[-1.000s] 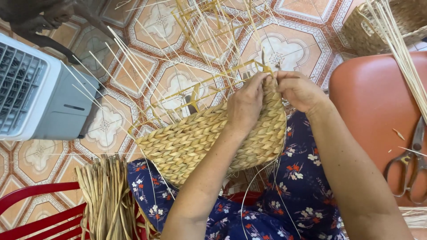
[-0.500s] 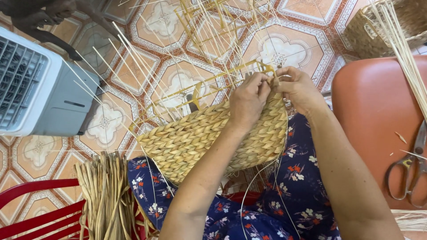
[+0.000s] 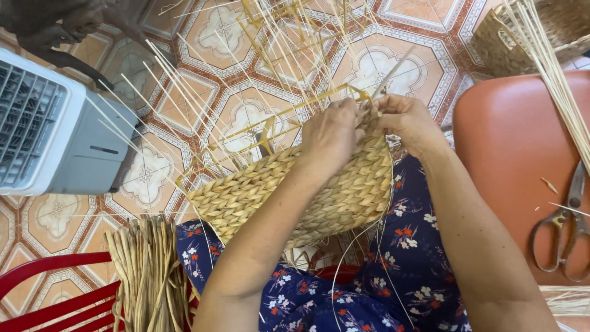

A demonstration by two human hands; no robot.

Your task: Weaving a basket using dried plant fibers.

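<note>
A half-woven straw basket (image 3: pixel 289 193) rests on my lap, over a blue flowered dress. Thin pale stakes (image 3: pixel 203 117) fan out from its yellow frame toward the tiled floor. My left hand (image 3: pixel 330 136) presses on the basket's upper rim with fingers curled around the weave. My right hand (image 3: pixel 407 123) sits just beside it at the same rim, pinching a straw strand (image 3: pixel 393 71) that sticks up between the two hands.
A grey and white fan unit (image 3: pixel 52 132) stands at the left. A bundle of dried straw (image 3: pixel 144 276) lies on a red chair (image 3: pixel 37 289). Scissors (image 3: pixel 562 224) lie on an orange stool (image 3: pixel 516 147) at the right, with pale reeds (image 3: pixel 550 67) and a woven basket (image 3: pixel 553 24) behind.
Both hands have stayed at the rim, shifting slightly while working the strand. The view has drifted a little; the basket has not moved.
</note>
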